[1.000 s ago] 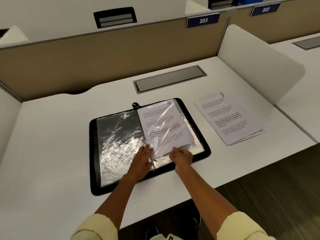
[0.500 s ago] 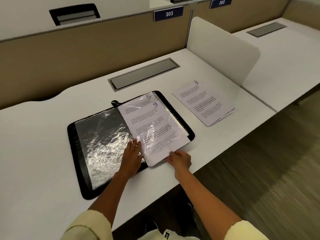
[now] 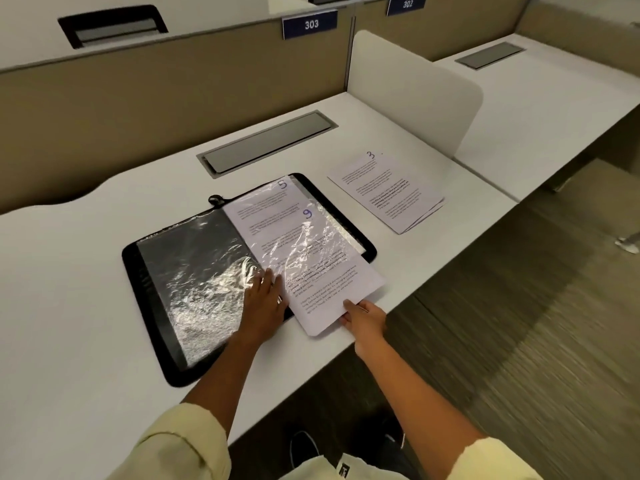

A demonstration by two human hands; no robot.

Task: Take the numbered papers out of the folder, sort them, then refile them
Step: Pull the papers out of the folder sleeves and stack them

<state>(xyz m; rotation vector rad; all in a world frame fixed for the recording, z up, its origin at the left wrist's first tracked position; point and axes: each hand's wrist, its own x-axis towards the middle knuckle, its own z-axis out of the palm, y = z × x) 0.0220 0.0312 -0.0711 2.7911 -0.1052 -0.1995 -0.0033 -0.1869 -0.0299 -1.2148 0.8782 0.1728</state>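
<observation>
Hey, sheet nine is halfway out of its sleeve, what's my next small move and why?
Probably keep pulling the sheet marked 9 toward you with the right hand, since its top is under plastic, while the left hand pins the folder.

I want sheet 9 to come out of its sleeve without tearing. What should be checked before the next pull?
1. Left hand presses flat on the folder: ok.
2. Right hand pinches sheet 9 at its near edge: ok.
3. Sheet 9 partly clear of the plastic sleeve: ok.
4. Sheet 5 stays in the folder: ok.
5. Sleeve uncaught on the sheet: cannot tell.
6. Pile topped by sheet 3 lies clear of the pull: ok.
</observation>
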